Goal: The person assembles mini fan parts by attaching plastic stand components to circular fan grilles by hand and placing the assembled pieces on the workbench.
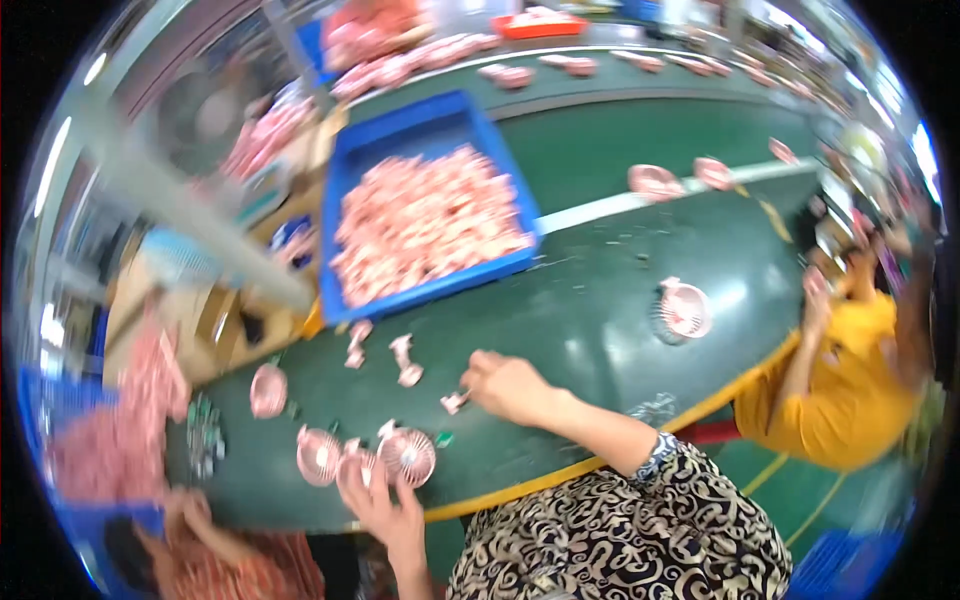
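My left hand [388, 512] lies over a round pink grille [357, 466] at the near edge of the green counter [560, 330], its fingers spread; whether they grip it, I cannot tell. A slatted pink housing [408, 456] sits just right of it. Farther right, my right hand [478, 392] has its fingertips at a small pink piece [454, 403]; blur hides whether they're closed. The blue tray [332, 225] stands at the far left.
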Tool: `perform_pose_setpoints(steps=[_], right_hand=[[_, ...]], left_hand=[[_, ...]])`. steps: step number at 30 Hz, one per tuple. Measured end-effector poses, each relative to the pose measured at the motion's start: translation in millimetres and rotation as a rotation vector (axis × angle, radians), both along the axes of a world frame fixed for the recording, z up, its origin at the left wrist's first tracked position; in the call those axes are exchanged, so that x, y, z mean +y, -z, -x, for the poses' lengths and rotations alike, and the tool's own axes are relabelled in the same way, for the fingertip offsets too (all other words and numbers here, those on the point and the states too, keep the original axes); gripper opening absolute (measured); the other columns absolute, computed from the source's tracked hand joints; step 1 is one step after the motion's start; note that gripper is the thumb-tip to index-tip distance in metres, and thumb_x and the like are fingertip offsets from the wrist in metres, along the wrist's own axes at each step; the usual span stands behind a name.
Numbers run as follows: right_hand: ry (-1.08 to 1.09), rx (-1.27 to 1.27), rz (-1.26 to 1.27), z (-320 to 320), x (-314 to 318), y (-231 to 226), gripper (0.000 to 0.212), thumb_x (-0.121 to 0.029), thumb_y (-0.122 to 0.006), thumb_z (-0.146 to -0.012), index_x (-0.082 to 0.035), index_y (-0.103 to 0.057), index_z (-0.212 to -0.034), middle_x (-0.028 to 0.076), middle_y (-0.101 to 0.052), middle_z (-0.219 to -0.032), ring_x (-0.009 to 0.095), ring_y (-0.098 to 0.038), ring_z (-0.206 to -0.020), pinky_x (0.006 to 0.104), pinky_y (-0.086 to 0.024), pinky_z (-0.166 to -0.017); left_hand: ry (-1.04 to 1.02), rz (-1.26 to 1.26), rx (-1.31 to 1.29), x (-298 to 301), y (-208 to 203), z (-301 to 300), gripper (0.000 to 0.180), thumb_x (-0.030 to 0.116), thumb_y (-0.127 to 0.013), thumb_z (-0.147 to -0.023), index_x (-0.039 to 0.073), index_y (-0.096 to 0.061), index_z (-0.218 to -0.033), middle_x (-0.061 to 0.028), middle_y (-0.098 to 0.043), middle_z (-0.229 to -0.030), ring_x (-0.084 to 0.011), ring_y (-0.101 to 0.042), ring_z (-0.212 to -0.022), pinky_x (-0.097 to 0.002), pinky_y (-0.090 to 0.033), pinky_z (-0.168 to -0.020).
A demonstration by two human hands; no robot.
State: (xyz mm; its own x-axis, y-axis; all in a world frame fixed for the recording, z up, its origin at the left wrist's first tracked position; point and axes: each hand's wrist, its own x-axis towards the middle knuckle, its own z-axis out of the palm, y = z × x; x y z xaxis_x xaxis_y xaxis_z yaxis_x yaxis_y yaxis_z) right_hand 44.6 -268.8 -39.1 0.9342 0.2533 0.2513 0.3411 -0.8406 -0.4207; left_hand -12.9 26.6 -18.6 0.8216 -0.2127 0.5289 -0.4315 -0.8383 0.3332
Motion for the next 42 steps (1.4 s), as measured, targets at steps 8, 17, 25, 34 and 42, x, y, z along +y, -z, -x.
perform_pose_setpoints(steps=[8, 17, 25, 34, 42], right_hand=[[0.283, 0.012, -0.09, 62.5, -76.9, -2.3, 0.028, -0.023, -0.08, -0.084, -0.006, -0.063, -0.097, 0.012, -0.056, -0.097, 0.033, -0.066, -0.09, 0.0447, -0.056, -0.073], [0.398, -0.133, -0.37, 78.3, -89.1, 12.5, 0.029, -0.018, -0.081, -0.082, -0.005, -0.063, -0.101, 0.011, -0.055, -0.096, 0.032, -0.064, -0.091, 0.0436, -0.054, -0.077], [0.396, -0.15, -0.414, 81.7, -94.1, 16.3, 0.029, -0.018, -0.081, -0.081, -0.005, -0.063, -0.1, 0.011, -0.055, -0.096, 0.032, -0.063, -0.092, 0.0438, -0.054, -0.078], [0.399, -0.133, -0.416, 81.6, -93.5, 15.7, 0.028, -0.017, -0.081, -0.081, -0.005, -0.064, -0.1, 0.011, -0.054, -0.096, 0.032, -0.063, -0.092, 0.0441, -0.054, -0.078], [0.398, -0.198, -0.403, 81.0, -93.6, 19.9, 0.029, -0.019, -0.082, -0.082, -0.006, -0.065, -0.103, 0.009, -0.056, -0.094, 0.031, -0.064, -0.088, 0.0435, -0.053, -0.074]], left_hand=[[0.168, -0.177, 0.384, -10.7, -9.8, 4.1, 0.029, 0.005, -0.057, -0.098, -0.001, -0.068, -0.124, -0.0159, -0.071, -0.105, -0.031, -0.069, -0.094, -0.0403, -0.053, -0.079], [0.213, 0.554, 1.114, -84.4, -35.2, 11.9, 0.055, 0.002, -0.055, -0.099, -0.002, -0.042, -0.153, -0.0221, -0.053, -0.146, -0.0247, -0.072, -0.092, -0.0313, -0.057, -0.071], [0.426, 0.406, 0.84, -114.0, -42.8, 2.7, 0.053, -0.009, -0.047, -0.088, 0.001, -0.061, -0.138, -0.0136, -0.066, -0.123, -0.0169, -0.068, -0.091, -0.0288, -0.052, -0.079], [0.48, -0.066, 0.508, -86.4, -38.9, -19.4, 0.06, -0.007, -0.05, -0.089, 0.003, -0.048, -0.148, -0.0249, -0.05, -0.148, -0.0377, -0.063, -0.121, -0.0405, -0.054, -0.095], [0.37, -0.055, 0.731, -90.8, -39.8, -22.0, 0.077, 0.002, -0.072, -0.083, 0.004, -0.04, -0.154, -0.0219, -0.053, -0.142, -0.0254, -0.061, -0.072, -0.0323, -0.053, -0.071]])
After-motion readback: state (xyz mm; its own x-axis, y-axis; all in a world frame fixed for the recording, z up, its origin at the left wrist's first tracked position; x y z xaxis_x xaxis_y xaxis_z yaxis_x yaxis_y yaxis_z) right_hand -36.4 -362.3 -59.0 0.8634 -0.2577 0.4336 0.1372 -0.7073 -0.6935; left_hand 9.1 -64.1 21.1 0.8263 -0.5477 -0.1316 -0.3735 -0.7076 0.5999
